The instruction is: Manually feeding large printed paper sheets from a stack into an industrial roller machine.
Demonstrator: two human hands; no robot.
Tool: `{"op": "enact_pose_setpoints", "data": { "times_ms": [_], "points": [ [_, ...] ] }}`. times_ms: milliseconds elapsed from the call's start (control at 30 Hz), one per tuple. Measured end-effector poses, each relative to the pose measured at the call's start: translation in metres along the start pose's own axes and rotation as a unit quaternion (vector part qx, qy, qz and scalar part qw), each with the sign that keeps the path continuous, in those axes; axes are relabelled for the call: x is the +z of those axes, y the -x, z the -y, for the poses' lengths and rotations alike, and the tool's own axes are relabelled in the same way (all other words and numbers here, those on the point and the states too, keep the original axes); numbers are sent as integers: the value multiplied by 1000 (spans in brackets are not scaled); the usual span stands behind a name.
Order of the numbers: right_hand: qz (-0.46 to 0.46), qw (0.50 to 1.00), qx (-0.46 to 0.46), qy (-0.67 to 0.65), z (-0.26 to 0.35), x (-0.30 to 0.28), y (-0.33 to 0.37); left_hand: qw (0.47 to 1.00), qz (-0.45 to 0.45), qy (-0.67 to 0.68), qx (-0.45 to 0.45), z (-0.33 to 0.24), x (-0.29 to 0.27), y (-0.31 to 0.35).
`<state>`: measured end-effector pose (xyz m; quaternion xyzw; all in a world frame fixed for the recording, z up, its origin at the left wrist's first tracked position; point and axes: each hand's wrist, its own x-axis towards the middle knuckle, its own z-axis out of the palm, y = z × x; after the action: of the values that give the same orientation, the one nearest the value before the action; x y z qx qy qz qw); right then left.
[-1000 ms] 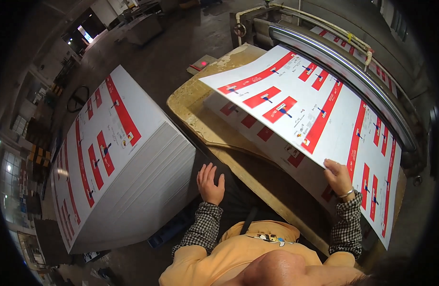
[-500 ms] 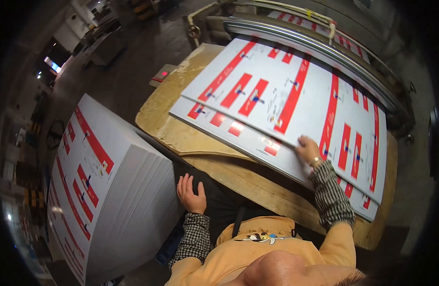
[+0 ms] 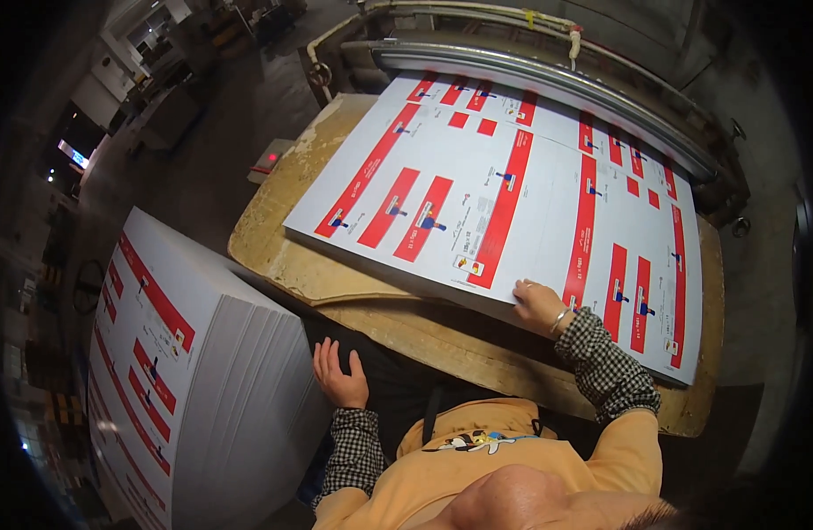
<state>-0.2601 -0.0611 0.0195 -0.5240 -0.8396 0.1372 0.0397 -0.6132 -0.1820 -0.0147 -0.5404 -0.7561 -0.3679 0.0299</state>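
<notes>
My left hand [image 3: 341,375] is open, palm turned partly up, fingers apart with nothing in them. It hovers close to the right side of a tall stack of white sheets [image 3: 247,389] printed with red bands, which rises at the left. My right hand [image 3: 541,306], with a bracelet at the wrist, lies on the near edge of the top printed sheet [image 3: 336,185] of a pile on a worn wooden table. Its fingertips rest on the sheet; what its thumb does is hidden. Another printed sheet [image 3: 561,122] lies ahead, its far side at the rollers.
Long metal rollers [image 3: 548,75] span the table's far side, with a pipe frame [image 3: 451,11] above. The wooden table [image 3: 274,256] has a curved, chipped edge. A small box with a red light [image 3: 270,159] stands left of it. Dark floor and other equipment lie farther back.
The upper sheet has moved away toward the rollers, baring the sheet beneath. My right hand has shifted slightly left and nearer, onto that lower sheet's edge. My left hand stays beside the stack.
</notes>
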Motion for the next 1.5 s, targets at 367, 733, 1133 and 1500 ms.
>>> {"op": "enact_pose_setpoints", "data": {
  "times_ms": [367, 733, 1133, 1500],
  "points": [
    [-98, 973, -5, -209, 13, -21, 9, 1000, 16, -11, -2, -1, -1, -2],
    [-93, 985, 128, -67, -48, 12, -56, 1000, -19, -11, 14, 3, 0, 1],
    [-7, 997, -56, -45, -12, 18, -1, 1000, -16, -13, -1, 6, -1, 2],
    [-95, 967, -55, -230, 16, -26, -3, 999, -24, -20, 20, 9, 2, -2]
  ]
}}
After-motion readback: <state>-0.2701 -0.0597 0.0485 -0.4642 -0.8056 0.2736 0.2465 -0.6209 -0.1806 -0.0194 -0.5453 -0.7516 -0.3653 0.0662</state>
